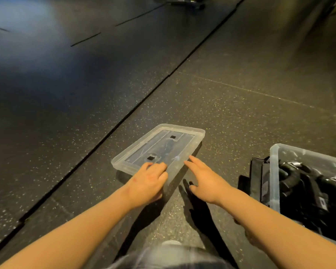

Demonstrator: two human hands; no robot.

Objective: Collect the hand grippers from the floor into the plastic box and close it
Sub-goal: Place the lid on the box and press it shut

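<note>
A clear plastic lid (163, 144) lies on the dark speckled floor ahead of me, its near edge slightly raised. My left hand (149, 181) grips that near edge, fingers curled over the rim. My right hand (204, 181) reaches toward the lid's near right corner with fingers straight, its fingertips at the rim. The clear plastic box (274, 177) stands at the right edge of the view, with black hand grippers (306, 183) inside it.
A black flat object (255, 177) leans against the box's left wall. A dark seam (124, 121) runs diagonally across the floor left of the lid. My grey-clad knee (169, 255) is at the bottom centre.
</note>
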